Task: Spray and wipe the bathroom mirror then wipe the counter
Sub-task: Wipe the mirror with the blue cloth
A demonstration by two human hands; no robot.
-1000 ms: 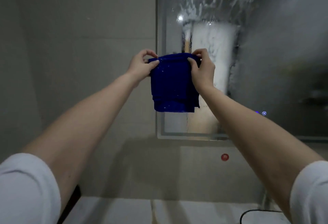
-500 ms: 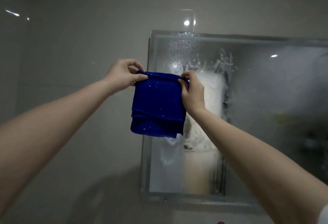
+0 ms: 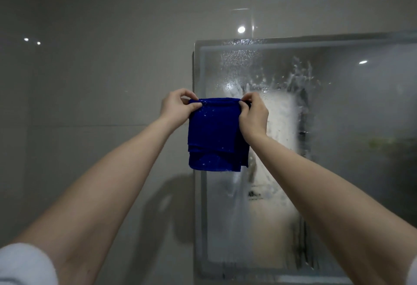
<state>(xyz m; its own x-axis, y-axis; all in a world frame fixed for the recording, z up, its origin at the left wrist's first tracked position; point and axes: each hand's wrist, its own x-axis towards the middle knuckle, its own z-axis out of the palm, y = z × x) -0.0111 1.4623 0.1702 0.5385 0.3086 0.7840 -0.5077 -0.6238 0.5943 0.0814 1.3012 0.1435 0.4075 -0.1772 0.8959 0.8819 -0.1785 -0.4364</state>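
A folded dark blue cloth [image 3: 214, 133] hangs in front of the mirror's left edge, flecked with white foam. My left hand [image 3: 177, 106] pinches its top left corner and my right hand [image 3: 253, 118] pinches its top right corner. The wall mirror [image 3: 352, 126] fills the right half of the view. Its glass is wet, with droplets near the top and a white foamy smear beside my right hand. The counter is out of view.
A grey tiled wall [image 3: 90, 81] takes up the left half, with ceiling-light reflections on it. The mirror's frame [image 3: 195, 194] runs vertically just below the cloth.
My view has tilted up, so the counter dropped out of sight and the mirror's top edge appeared. Both hands keep pinching the cloth's top corners; they sit closer to the mirror's left edge.
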